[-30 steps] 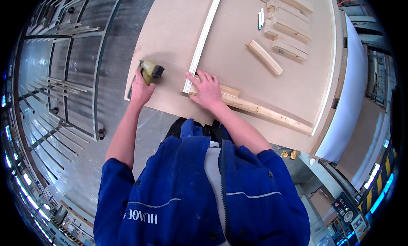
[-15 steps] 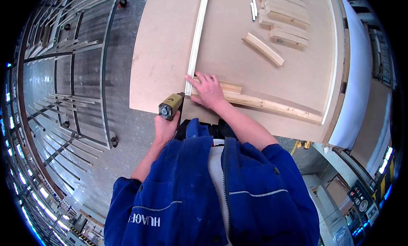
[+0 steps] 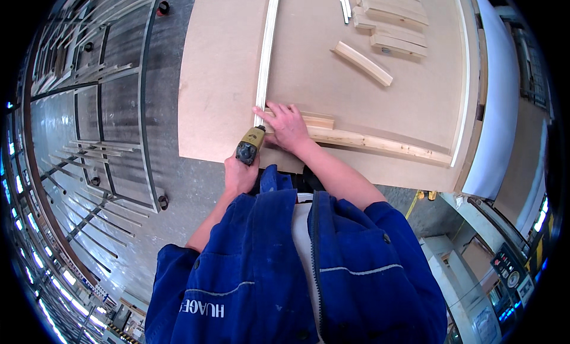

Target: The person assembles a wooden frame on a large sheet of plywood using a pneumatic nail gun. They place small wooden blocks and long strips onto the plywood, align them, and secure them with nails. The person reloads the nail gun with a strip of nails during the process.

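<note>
While my left hand point(image 3: 241, 175) grips the power tool point(image 3: 250, 146), my right hand point(image 3: 288, 129), clasping the rail point(image 3: 380, 141) beneath it, should brace the strip point(image 3: 268, 59) firmly.

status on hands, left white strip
Left hand grip on olive tool, at near end of left strip. Right hand touching strip. Loose wood pieces farther off.

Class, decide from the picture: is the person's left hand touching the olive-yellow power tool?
Touching. The head view shows the left hand gripping the power tool just below its dark end, with no gap between them.
</note>
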Available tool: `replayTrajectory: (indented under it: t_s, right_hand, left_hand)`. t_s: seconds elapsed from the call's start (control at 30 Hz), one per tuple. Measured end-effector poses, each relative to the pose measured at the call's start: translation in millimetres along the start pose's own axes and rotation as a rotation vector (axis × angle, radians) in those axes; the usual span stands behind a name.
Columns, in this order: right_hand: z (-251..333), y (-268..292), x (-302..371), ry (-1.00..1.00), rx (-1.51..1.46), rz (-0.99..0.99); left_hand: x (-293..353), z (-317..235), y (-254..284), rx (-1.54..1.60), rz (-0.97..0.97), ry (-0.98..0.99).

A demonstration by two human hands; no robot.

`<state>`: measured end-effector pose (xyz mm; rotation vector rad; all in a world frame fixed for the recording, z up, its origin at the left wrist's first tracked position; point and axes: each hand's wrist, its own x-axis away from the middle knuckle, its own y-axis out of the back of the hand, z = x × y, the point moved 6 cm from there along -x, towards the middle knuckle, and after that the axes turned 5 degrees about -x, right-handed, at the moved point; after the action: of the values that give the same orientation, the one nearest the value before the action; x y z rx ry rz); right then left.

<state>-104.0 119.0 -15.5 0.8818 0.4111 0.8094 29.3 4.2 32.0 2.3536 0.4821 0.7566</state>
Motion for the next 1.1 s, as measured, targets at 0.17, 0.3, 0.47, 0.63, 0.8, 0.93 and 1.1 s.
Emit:
replayTrajectory:
  t_s: [0.17,0.3,0.47,0.63,0.8,0.93,1.1]
  right_hand:
    - [0,-1,-1,-0.004,-0.006,-0.005]
    - [-1,-3,-1,0.017,0.039,-0.030]
    - [-1,-2,-2,0.004,0.063,-0.017]
    - [0,-2,-1,-0.008,0.002,0.000]
    - [-1,-4,0,0.020,0.025,-0.046]
    - [-2,-3,1,0.006,0.009,-0.026]
    - [-13,17,10,-0.002,-0.050,0.018]
  left_hand:
    - [0,0,-5,-0.021,0.010,-0.018]
    - [-3,-6,-5,-0.043,0.023,-0.048]
    - [2,15,-7,-0.030,-0.004,-0.071]
    - [3,7,-6,-0.086,-0.003,-0.089]
    - [4,7,-7,-0.070,-0.012,-0.061]
    - [12,17,-2,-0.033,-0.052,-0.057]
    - [15,13,19,-0.008,-0.254,-0.091]
